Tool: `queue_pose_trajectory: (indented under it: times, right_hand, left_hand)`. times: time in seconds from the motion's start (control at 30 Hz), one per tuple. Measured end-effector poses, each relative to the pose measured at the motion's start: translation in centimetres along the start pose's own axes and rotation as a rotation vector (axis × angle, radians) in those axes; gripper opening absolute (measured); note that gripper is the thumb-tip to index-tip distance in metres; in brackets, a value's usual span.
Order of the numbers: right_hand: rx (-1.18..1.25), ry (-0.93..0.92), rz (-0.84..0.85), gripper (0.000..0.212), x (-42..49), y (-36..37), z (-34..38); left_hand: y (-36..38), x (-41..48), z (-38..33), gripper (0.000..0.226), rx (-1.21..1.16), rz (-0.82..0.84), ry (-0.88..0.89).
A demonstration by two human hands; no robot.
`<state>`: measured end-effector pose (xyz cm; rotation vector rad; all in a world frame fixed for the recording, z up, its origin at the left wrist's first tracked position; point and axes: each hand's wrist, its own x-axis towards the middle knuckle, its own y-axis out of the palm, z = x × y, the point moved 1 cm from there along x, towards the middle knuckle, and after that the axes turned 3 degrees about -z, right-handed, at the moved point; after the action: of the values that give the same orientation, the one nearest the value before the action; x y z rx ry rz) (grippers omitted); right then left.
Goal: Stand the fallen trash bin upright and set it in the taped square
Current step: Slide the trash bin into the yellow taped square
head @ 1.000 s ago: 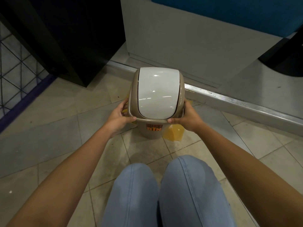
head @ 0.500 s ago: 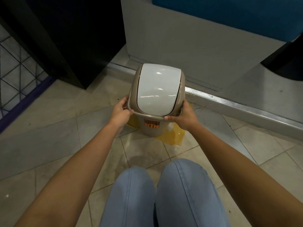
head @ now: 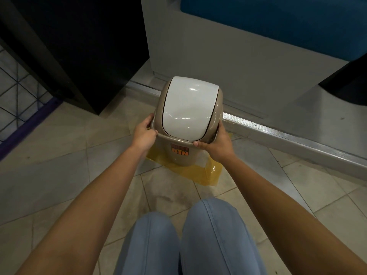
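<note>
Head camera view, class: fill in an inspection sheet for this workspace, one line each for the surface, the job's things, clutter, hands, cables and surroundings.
Surface: tiled floor, pale, some stains near the knees.
Job's things: trash bin upright, white swing lid shut, orange BIN label facing the camera; its base sits over the yellow taped square, whose near corners show.
Clutter: nothing seen.
Hands: left hand and right hand grip the bin's rim on opposite sides.
Cables: nothing seen.
Surroundings: metal floor strip behind the bin, grey panel, black cabinet, wire grid at far left.
</note>
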<state>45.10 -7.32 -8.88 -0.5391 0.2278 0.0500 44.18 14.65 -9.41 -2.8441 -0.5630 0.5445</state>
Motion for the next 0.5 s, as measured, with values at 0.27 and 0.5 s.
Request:
queue_pose_trajectory:
  times: [0.27, 0.5]
  right_hand:
    - [0.039, 0.05, 0.007, 0.12, 1.5, -0.3, 0.3]
    - [0.078, 0.108, 0.028, 0.122, 2.7, -0.2, 1.8]
  left_hand:
    - [0.6, 1.7, -0.7, 0.067, 0.008, 0.016, -0.037]
    - [-0.8, 2.8, -2.4, 0.067, 0.016, 0.117, -0.054]
